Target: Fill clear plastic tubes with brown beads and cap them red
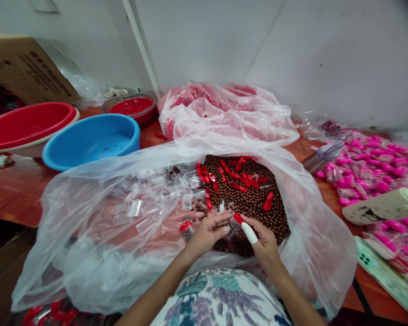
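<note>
Right now, the right hand has a red piece pinched in its fingers, just above the brown beads! Close beside it, the left hand curls inward, its grip impossible to tell. Looks like close two-handed handling, and the next move calls for steady, precise fingertip alignment.

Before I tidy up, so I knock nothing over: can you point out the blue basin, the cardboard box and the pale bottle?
Blue basin [78, 139]: head view, bare inner wall.
Cardboard box [37, 74]: head view, printed side.
Pale bottle [387, 206]: head view, body.
</note>
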`<state>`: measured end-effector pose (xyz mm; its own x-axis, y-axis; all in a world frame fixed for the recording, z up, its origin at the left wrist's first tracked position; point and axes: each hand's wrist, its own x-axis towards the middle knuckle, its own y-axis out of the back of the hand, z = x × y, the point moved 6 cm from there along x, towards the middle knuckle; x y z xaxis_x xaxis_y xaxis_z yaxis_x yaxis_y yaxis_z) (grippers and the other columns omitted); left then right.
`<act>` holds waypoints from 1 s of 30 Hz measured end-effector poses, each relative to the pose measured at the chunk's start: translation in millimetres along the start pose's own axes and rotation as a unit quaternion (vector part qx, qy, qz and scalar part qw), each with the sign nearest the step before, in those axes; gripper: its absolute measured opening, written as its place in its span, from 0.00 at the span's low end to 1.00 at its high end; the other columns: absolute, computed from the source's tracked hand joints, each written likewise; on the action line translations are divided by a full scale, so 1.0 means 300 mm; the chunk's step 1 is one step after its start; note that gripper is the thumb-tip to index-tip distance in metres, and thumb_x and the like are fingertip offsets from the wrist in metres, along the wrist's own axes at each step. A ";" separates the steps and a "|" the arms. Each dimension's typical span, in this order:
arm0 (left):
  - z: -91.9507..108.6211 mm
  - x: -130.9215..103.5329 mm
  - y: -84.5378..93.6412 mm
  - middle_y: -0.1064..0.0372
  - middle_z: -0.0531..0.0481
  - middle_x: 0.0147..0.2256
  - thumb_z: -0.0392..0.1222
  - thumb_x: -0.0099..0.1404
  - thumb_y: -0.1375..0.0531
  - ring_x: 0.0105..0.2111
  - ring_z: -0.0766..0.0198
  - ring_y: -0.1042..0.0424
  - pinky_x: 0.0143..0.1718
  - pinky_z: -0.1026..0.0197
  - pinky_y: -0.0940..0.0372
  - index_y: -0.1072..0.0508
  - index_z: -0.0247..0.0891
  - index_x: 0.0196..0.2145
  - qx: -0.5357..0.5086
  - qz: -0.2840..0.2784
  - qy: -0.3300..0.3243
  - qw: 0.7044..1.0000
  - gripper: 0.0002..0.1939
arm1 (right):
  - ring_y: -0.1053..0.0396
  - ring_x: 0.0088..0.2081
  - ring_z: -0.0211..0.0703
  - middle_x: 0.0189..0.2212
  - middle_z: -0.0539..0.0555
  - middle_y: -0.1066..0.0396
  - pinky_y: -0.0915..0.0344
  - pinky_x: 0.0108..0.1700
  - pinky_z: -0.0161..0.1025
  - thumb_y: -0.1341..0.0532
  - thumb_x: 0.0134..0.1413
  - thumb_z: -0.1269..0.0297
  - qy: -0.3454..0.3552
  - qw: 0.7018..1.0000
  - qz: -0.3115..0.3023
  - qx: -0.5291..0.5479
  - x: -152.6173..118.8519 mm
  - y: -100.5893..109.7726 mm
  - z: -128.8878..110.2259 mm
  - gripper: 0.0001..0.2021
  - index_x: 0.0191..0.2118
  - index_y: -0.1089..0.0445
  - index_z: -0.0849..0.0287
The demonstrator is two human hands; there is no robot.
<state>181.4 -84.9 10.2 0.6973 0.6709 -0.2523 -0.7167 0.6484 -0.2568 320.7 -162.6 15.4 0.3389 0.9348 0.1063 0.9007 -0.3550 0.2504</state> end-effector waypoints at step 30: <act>-0.015 -0.022 -0.004 0.30 0.44 0.49 0.39 0.55 0.37 0.49 0.53 0.32 0.55 0.52 0.44 0.27 0.39 0.47 0.041 0.025 0.007 0.999 0.20 | 0.30 0.47 0.45 0.47 0.51 0.28 0.33 0.50 0.47 0.47 0.56 0.71 0.101 0.990 -0.026 -0.097 -0.020 0.015 0.018 0.19 0.52 0.33 0.47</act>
<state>177.9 -91.7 8.1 0.6597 0.6990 -0.2759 -0.7491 0.6410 -0.1671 324.2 -169.9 10.8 0.2157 0.9373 0.2736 0.8397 -0.3210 0.4380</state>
